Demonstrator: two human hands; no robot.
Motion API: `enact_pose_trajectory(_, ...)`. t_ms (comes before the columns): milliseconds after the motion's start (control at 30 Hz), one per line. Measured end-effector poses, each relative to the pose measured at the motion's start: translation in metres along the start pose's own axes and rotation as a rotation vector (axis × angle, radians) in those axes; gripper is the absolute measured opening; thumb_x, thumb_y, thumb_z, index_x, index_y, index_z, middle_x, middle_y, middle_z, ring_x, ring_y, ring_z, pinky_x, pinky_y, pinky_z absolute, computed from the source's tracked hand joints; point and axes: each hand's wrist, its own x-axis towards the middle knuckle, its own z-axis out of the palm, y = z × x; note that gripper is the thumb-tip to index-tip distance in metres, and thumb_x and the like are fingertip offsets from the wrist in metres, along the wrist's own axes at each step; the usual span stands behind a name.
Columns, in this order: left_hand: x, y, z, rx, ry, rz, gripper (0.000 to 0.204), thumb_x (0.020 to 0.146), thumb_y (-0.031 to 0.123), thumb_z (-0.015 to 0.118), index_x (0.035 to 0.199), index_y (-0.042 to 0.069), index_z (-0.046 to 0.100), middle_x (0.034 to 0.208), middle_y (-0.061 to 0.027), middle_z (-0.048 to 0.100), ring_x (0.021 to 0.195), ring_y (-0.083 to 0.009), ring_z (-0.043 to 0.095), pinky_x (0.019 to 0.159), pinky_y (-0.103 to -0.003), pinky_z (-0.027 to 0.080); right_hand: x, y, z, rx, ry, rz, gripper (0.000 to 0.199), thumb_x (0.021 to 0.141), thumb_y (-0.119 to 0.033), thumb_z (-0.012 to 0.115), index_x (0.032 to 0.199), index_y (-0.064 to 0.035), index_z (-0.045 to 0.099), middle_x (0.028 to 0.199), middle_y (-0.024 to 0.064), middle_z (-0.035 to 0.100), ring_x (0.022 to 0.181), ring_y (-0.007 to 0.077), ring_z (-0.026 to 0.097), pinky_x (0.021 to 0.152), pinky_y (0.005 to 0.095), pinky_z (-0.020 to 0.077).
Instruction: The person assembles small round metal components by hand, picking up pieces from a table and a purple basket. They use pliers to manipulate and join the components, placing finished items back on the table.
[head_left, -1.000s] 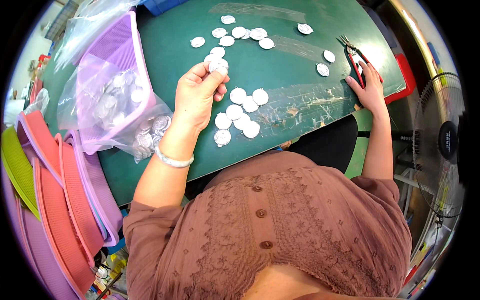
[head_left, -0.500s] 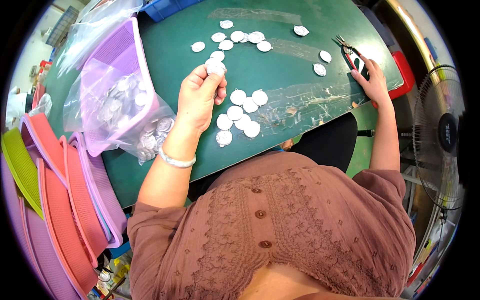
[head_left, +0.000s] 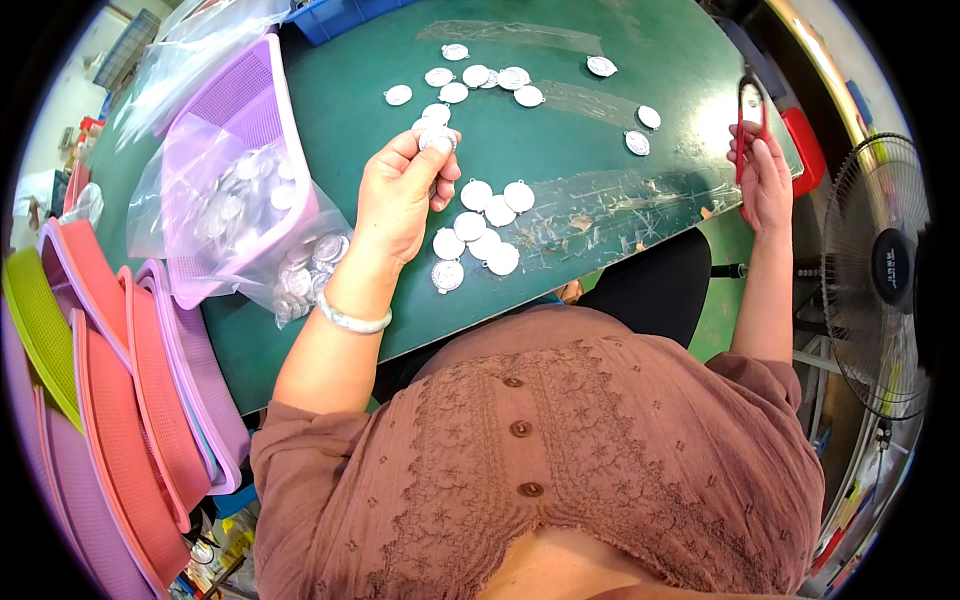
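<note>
Between the thumb and fingers of my left hand (head_left: pixel 392 200) is a round silver medallion (head_left: pixel 437 137), raised over the table. Another silver disc (head_left: pixel 436 113) shows just beyond it. My right hand (head_left: pixel 768 190), at the table's right side, is closed round red-handled pliers (head_left: pixel 765 120), which point away from me; their jaws are hard to make out. Several medallions (head_left: pixel 469 227) lie in a group nearer me, to the right of my left wrist. More medallions (head_left: pixel 513 77) are spread farther back, some with small loops at their edges.
A lilac basket (head_left: pixel 277 110) with a clear bag (head_left: pixel 150 210) of medallions stands at the left. Nested pink and purple baskets (head_left: pixel 110 420) crowd the lower left. Tape strips (head_left: pixel 600 205) cover parts of the green table (head_left: pixel 350 60). A red container (head_left: pixel 803 150) and a fan (head_left: pixel 880 270) are at the right.
My right hand has taken hold of the pliers, which lay on the table, and lifted and turned them. My left hand stays nearly in place with its medallion.
</note>
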Motion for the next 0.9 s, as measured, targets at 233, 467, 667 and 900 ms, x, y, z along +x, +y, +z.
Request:
enact_pose_trajectory(233, -0.004, 0.001, 0.003, 0.028, 0.002, 0.03, 0.013, 0.086, 0.015, 0.054, 0.092, 0.004, 0.057, 0.065, 0.0007, 0.052, 0.054, -0.0061, 0.044, 0.047, -0.019, 0.034, -0.014, -0.028, 0.079, -0.121, -0.444, 0.002, 0.027, 0.078, -0.008, 0.052, 0.103, -0.0014, 0.054, 0.098, 0.0061, 0.053, 0.087, 0.0132, 0.05, 0.076, 0.0267, 0.0409)
enact_pose_trajectory(467, -0.005, 0.005, 0.005, 0.008, 0.002, 0.06, 0.013, 0.086, 0.015, 0.054, 0.093, 0.004, 0.056, 0.064, 0.0009, 0.051, 0.054, -0.0059, 0.043, 0.046, -0.019, 0.033, -0.026, -0.024, 0.157, -0.686, -0.744, -0.263, 0.02, 0.081, -0.02, 0.059, 0.084, -0.0011, 0.053, 0.074, 0.0093, 0.048, 0.068, 0.0214, 0.048, 0.062, 0.0303, 0.0396)
enact_pose_trajectory(667, -0.005, 0.006, 0.003, 0.012, -0.025, 0.095, 0.017, 0.085, 0.019, 0.056, 0.094, 0.005, 0.057, 0.064, 0.0016, 0.052, 0.053, -0.005, 0.045, 0.046, -0.018, 0.036, -0.029, -0.024, 0.183, -0.772, -0.849, -0.242, 0.019, 0.08, -0.017, 0.058, 0.078, 0.0005, 0.051, 0.073, 0.0112, 0.047, 0.066, 0.0239, 0.046, 0.06, 0.0312, 0.0382)
enact_pose_trajectory(900, -0.006, 0.006, 0.004, 0.033, -0.01, 0.078, 0.013, 0.086, 0.017, 0.055, 0.091, 0.005, 0.057, 0.064, 0.0007, 0.051, 0.054, -0.0052, 0.044, 0.047, -0.019, 0.035, -0.028, -0.02, 0.184, -0.77, -0.885, -0.271, 0.019, 0.08, -0.016, 0.058, 0.076, 0.0011, 0.05, 0.072, 0.0115, 0.047, 0.063, 0.0242, 0.045, 0.058, 0.0319, 0.0376)
